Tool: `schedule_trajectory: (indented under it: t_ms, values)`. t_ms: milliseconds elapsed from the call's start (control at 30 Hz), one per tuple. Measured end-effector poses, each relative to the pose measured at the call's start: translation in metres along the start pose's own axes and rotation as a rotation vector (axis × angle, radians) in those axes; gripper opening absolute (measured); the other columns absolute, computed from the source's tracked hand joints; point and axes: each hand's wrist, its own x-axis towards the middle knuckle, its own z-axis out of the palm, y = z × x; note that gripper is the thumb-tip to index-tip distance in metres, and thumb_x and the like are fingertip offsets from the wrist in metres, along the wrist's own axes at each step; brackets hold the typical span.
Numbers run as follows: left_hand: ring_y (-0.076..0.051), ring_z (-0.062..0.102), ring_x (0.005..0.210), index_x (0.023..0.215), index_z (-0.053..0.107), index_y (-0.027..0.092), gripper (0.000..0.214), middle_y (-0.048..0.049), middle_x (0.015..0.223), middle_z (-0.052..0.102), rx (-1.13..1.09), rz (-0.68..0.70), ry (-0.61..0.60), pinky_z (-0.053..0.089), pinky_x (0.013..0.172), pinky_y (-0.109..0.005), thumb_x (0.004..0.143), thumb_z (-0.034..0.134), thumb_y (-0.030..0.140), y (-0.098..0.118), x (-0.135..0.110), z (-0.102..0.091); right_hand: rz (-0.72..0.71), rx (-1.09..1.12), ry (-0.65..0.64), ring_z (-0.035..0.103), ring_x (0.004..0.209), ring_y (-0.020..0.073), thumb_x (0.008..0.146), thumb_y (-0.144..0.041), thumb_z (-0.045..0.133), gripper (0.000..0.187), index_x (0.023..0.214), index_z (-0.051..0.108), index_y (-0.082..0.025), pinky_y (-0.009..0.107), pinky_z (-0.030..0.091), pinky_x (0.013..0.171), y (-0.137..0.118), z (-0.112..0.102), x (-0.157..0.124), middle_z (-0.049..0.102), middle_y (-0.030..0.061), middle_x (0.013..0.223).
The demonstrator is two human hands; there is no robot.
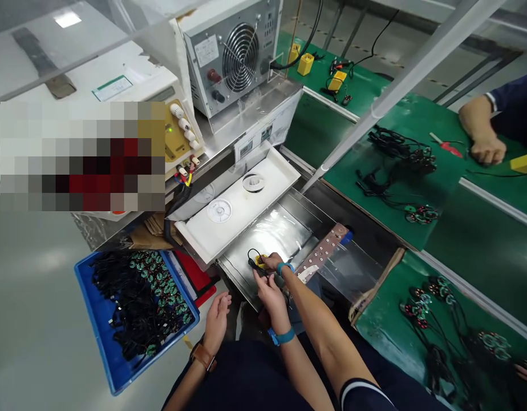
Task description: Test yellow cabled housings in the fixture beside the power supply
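**Left hand:** a bare left hand (216, 322) wearing a brown-strapped wristwatch (203, 356), held open, fingers (223, 299) spread, gripping nothing.

**Right hand:** a bare right hand (270, 298) with a blue wrist strap (281, 337), fingers (258, 275) closed in a pinch on a thin black wire loop (252, 260).

**Wire:** at 12 o'clock from that hand, beside a small yellow plug (260, 261), above a stainless-steel tray (267, 234).

**Second person:** a hand (272, 261) in a teal wristband (286, 268), reaching in from 3 o'clock, touching the plug.

**At 9 o'clock:** a blue plastic crate (101, 337) heaped with black cables and green ring coils (148, 297).

**At 12 o'clock:** a white plastic tray (238, 205), a grey power supply with round fan (240, 57).

**At 2 o'clock:** a green-topped table (421, 137) with coiled cables (400, 151), a third person's hand (486, 148) near red-handled scissors (446, 147).
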Motion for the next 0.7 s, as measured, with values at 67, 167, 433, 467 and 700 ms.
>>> schedule_trajectory:
  t_ms: [67, 167, 433, 467, 700]
  values:
    - [-0.030, 0.073, 0.099, 0.109, 0.068, 0.018, 0.080, -0.0167, 0.109, 0.075, -0.008, -0.033, 0.007, 0.059, 0.084, -0.044, 0.077, 0.049, 0.088, -0.005, 0.000, -0.005, 0.011, -0.017, 0.018, 0.067, 0.087, 0.0135, 0.092, -0.028, 0.066, 0.012, 0.088, 0.074, -0.019, 0.033, 0.058, 0.091, 0.000, 0.003, -0.001, 0.066, -0.0029, 0.074]
    - [-0.031, 0.072, 0.100, 0.108, 0.068, 0.018, 0.084, -0.0170, 0.109, 0.075, -0.026, -0.056, 0.016, 0.058, 0.085, -0.046, 0.073, 0.050, 0.091, -0.007, 0.003, -0.007, 0.014, -0.003, 0.024, 0.066, 0.088, 0.0135, 0.090, -0.027, 0.067, 0.016, 0.076, 0.072, -0.022, 0.031, 0.058, 0.094, 0.001, 0.005, 0.000, 0.063, -0.0040, 0.068]
    - [-0.033, 0.071, 0.104, 0.108, 0.068, 0.016, 0.082, -0.0193, 0.111, 0.074, -0.065, -0.056, 0.000, 0.057, 0.088, -0.046, 0.073, 0.052, 0.089, 0.005, 0.015, 0.001, 0.065, 0.296, 0.015, 0.062, 0.066, 0.0084, 0.099, -0.033, 0.062, 0.032, 0.072, 0.061, -0.016, 0.029, 0.061, 0.078, -0.004, -0.007, 0.008, 0.056, -0.0072, 0.063]
    - [-0.033, 0.071, 0.105, 0.109, 0.068, 0.017, 0.081, -0.0194, 0.112, 0.074, -0.066, -0.055, -0.002, 0.057, 0.088, -0.046, 0.073, 0.053, 0.088, 0.007, 0.015, 0.001, 0.077, 0.350, 0.020, 0.062, 0.063, 0.0081, 0.099, -0.034, 0.062, 0.033, 0.072, 0.060, -0.016, 0.028, 0.060, 0.074, -0.004, -0.009, 0.008, 0.057, -0.0072, 0.063]
    - [-0.032, 0.072, 0.102, 0.108, 0.067, 0.017, 0.082, -0.0192, 0.111, 0.074, -0.068, -0.063, -0.002, 0.057, 0.087, -0.046, 0.072, 0.054, 0.089, 0.007, 0.016, 0.001, 0.147, 0.654, 0.086, 0.055, 0.050, 0.0069, 0.103, -0.041, 0.056, 0.043, 0.068, 0.054, -0.016, 0.026, 0.057, 0.065, -0.006, -0.014, 0.012, 0.049, -0.0097, 0.055]
